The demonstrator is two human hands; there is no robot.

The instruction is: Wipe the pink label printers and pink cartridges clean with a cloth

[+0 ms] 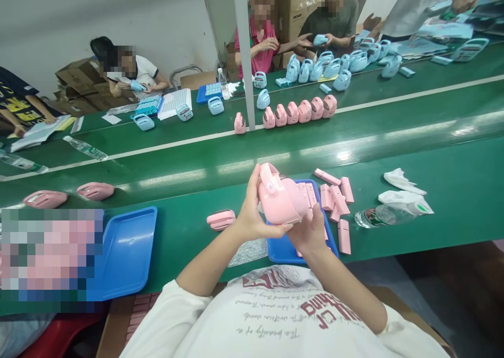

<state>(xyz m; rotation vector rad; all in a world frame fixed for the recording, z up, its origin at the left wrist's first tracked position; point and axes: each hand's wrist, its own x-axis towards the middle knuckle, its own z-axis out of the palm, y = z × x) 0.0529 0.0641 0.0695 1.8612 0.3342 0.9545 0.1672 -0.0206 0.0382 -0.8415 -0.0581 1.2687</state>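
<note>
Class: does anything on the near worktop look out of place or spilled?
Pink rectangular blocks lie loose, at odd angles, outside the blue tray holding similar ones. A plastic bottle lies on its side, not upright, beside crumpled white tissue. No spill shows.

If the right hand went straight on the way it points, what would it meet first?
Most likely the pink case: the right hand seems to touch it, though its fingers are partly hidden.

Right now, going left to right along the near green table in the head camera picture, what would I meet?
The left blue tray → a pink piece lying down → a pink handled case held in the left hand → loose pink blocks → a clear bottle.
</note>
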